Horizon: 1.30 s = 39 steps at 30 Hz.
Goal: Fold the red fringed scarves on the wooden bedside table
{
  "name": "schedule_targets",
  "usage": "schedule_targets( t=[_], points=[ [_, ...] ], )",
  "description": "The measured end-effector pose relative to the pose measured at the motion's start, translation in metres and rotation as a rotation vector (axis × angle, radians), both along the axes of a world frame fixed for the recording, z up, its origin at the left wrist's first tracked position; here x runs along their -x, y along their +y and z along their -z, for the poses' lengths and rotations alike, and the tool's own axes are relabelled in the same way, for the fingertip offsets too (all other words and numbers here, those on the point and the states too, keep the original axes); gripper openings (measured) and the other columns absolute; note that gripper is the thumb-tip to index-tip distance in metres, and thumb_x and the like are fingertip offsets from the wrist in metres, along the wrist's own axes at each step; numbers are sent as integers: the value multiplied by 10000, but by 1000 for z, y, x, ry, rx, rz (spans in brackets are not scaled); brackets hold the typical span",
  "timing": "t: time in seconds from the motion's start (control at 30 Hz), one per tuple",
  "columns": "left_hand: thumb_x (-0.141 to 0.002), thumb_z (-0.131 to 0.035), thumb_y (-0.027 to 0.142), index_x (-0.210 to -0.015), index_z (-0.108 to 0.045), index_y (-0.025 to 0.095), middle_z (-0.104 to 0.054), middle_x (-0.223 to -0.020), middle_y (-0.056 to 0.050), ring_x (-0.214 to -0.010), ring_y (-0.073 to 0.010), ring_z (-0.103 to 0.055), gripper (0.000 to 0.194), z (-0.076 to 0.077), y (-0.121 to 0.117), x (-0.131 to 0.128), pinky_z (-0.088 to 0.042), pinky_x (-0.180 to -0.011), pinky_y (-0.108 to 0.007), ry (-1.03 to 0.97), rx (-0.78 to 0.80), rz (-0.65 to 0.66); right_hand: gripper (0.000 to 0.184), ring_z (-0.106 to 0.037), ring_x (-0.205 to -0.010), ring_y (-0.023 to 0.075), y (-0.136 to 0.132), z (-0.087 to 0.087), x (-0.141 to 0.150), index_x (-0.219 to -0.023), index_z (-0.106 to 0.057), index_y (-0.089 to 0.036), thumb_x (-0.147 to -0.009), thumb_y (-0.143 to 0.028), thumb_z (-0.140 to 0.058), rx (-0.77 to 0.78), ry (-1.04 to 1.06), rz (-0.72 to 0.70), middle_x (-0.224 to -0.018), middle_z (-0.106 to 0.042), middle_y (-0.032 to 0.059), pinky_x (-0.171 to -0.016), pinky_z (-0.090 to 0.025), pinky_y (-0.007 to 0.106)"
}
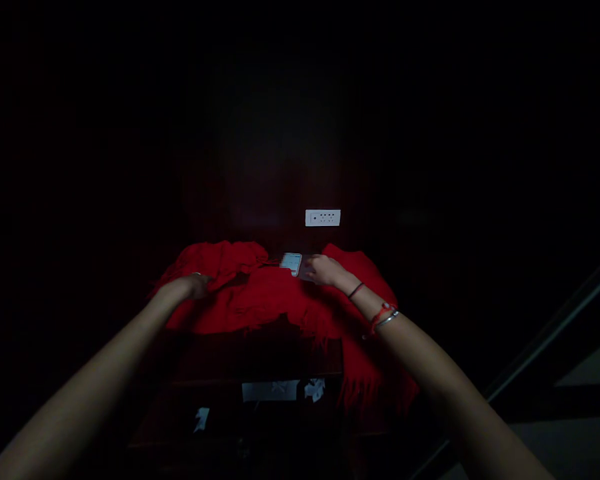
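A red fringed cloth (270,300) lies rumpled over a dark surface in a very dim room. My left hand (196,285) rests on the cloth's left part, its fingers curled into the fabric. My right hand (323,270) reaches to the cloth's far middle and lies against a small pale rectangular object (291,262), perhaps a packet or card. The fingers there are bent round its edge. Bracelets and a red thread (383,317) sit on my right wrist.
A white socket plate (323,218) is on the dark wall behind. Pale scraps of paper (270,391) lie on a lower dark shelf or floor below the cloth. A slanted dark rail (545,340) runs at the right.
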State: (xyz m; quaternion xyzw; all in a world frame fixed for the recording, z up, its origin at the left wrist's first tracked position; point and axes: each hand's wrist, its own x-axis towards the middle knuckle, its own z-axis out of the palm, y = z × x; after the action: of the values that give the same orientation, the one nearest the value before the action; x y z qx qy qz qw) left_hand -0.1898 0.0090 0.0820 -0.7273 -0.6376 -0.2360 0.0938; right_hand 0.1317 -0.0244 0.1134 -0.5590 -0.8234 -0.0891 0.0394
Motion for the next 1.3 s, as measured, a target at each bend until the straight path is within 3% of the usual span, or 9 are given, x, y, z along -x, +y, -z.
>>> schedule_targets(
  t=[0.07, 0.17, 0.27, 0.4, 0.5, 0.7, 0.87, 1.13, 1.3],
  points=[
    [-624, -578, 449, -963, -607, 176, -628, -919, -95, -935, -232, -547, 436, 18, -10, -40, -420, -784, -338, 71, 148, 168, 373, -501, -968, 245, -2, 20, -37, -1117, -476, -128, -812, -314, -373, -27, 32, 186, -1109, -495, 164, -724, -412, 324],
    [-655, -516, 550, -1246, -350, 299, -291, -1342, -34, -1236, -245, -214, 663, 40, -32, -115, -252, -956, -400, 160, 231, 462, 545, -410, -1078, 305, -5, 47, -89, -1272, -291, -202, -790, -441, -378, 57, 169, 627, -1243, -367, 167, -773, -383, 414],
    [-615, -540, 585, -1304, -190, 332, -80, -1400, -27, -1258, -309, -24, 814, 62, -42, -170, -130, -953, -536, 225, 343, 723, 557, -382, -1108, 297, -9, 71, -116, -1291, -245, -263, -793, -490, -344, 253, 192, 648, -1266, -352, 140, -805, -352, 446],
    [-728, -462, 500, -1259, -331, 297, -287, -1343, -40, -1219, -273, -247, 583, 80, -21, -183, -214, -965, -458, 233, 626, 741, 518, -354, -1126, 308, -5, 81, -117, -1265, -306, -273, -819, -519, -210, 262, 165, 636, -1240, -401, 122, -838, -273, 539],
    [-795, -355, 471, -1264, -337, 224, -372, -1295, -57, -1176, -195, -344, 531, 81, 0, -183, -270, -965, -319, 103, 619, 737, 553, -216, -1203, 331, 8, 79, -103, -1291, -245, -312, -799, -562, -202, 114, 124, 547, -1339, -270, 92, -882, -183, 569],
    [-807, -233, 518, -1340, -76, 208, -17, -1397, -60, -1262, -273, -6, 636, 91, 16, -244, -135, -964, -523, 48, 559, 558, 580, -114, -1220, 388, 30, 101, -91, -1301, -166, -377, -769, -596, -243, 252, 56, 545, -1408, -49, 59, -896, -124, 575],
    [-844, -124, 321, -1339, -47, 123, -53, -1394, -67, -1266, -248, -39, 539, 107, 35, -294, -74, -965, -548, 82, 664, 556, 553, -108, -1224, 383, 32, 121, -108, -1299, -138, -394, -781, -576, -202, 172, 17, 530, -1412, -27, 30, -914, -127, 550],
    [-838, -174, 325, -1331, -139, 182, -101, -1392, -40, -1265, -256, -58, 514, 108, 42, -319, -66, -952, -584, 114, 636, 621, 546, -146, -1214, 385, 34, 126, -133, -1293, -160, -403, -780, -581, -214, 117, -31, 507, -1411, -37, 26, -903, -167, 537],
    [-854, -173, 315, -1322, -180, 163, -132, -1386, -70, -1262, -246, -103, 492, 109, 30, -312, -110, -963, -555, 103, 585, 634, 520, -233, -1186, 371, 22, 122, -129, -1291, -217, -374, -800, -545, -218, 54, -73, 489, -1399, -111, 70, -888, -196, 521]
  ],
)
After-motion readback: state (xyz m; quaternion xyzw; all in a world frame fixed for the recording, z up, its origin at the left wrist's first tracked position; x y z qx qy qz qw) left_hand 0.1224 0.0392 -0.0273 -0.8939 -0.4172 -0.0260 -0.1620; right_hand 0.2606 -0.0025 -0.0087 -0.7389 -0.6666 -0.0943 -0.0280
